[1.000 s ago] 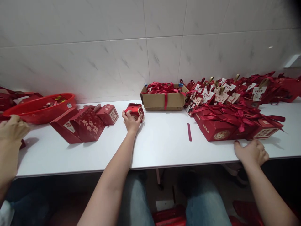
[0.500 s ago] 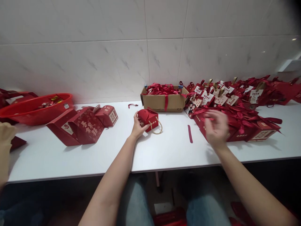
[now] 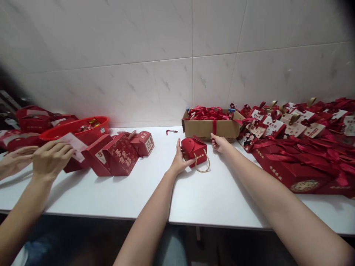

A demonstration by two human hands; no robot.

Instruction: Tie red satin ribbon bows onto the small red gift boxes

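Observation:
My left hand [image 3: 179, 159] is on the left side of a small red gift box [image 3: 198, 149], thumb in front and fingers behind. The box stands on the white table with its flaps folded over the top. A twisted gold cord handle [image 3: 203, 170] droops from its front right. Just right of the box, my right hand [image 3: 220, 143] is closed in a pinch at the lower end of a dark red ribbon [image 3: 214, 126]. That ribbon hangs down the front of a brown cardboard box [image 3: 194, 129], which is heaped with more red ribbons.
Red boxes tied with ribbons [image 3: 288, 166] crowd the right side, before tagged ones [image 3: 273, 125]. Several red boxes [image 3: 120, 155] stand left, near a red basin [image 3: 104, 123]. Another person's hand [image 3: 51, 159] holds a pale card there. A ribbon scrap [image 3: 171, 131] lies near the wall.
My right hand has moved left from the ribboned boxes to the ribbon hanging on the cardboard box. My left hand stays on the gift box. The view has shifted left.

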